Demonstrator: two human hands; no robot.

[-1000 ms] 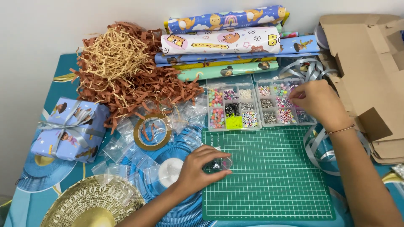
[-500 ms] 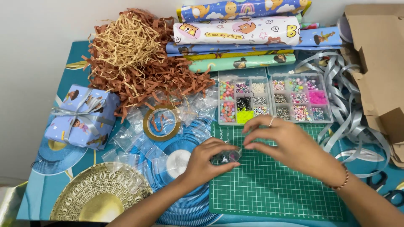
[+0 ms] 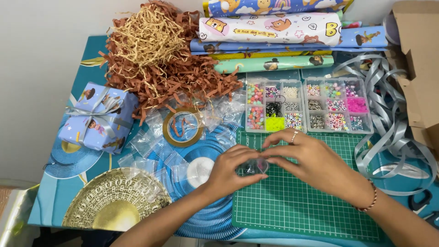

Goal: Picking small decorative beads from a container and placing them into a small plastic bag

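My left hand (image 3: 232, 170) and my right hand (image 3: 305, 161) meet over the near left corner of a green cutting mat (image 3: 302, 206). Between their fingertips sits a small clear plastic bag (image 3: 254, 167) with tiny beads inside; both hands pinch it. A ring is on my right hand and a thin bracelet on that wrist. Just behind the hands stand two clear bead organiser boxes (image 3: 274, 106) (image 3: 336, 105) with many coloured beads in their compartments.
A tape roll (image 3: 183, 126) and several loose clear bags (image 3: 151, 142) lie left of the mat. A wrapped gift box (image 3: 97, 118), shredded paper (image 3: 155, 55), wrapping paper rolls (image 3: 270, 29), silver ribbon (image 3: 393, 137), a cardboard box (image 3: 418, 64) and a gold plate (image 3: 112, 206) surround them.
My right hand came back from the bead boxes to the small bag held by my left hand; both now pinch it. The camera view also shifted slightly.
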